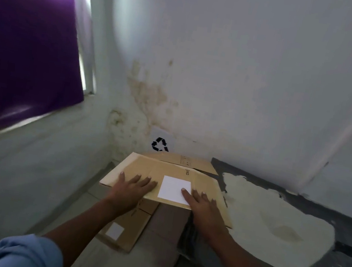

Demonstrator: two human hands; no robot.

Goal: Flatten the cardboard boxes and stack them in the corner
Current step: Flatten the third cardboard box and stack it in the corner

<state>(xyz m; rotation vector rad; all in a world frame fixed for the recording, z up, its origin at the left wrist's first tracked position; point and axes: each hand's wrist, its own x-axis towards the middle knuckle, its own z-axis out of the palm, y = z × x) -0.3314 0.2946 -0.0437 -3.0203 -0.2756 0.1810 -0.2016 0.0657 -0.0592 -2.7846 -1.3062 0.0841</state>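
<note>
Both my hands lie open, palms down: left hand (132, 186) and right hand (202, 204) press the top flattened cardboard box (141, 167) onto the stack (129, 225) in the floor's corner.

I have a single head-worn view, looking forward and down into a room corner, close over both hands (133, 187) on the flattened box (163, 173); the wide lens bends the walls (250, 75), and edges seem blurred

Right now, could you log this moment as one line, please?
step: stacking | left hand flat on top flattened box | right hand flat on it | corner stack
</note>
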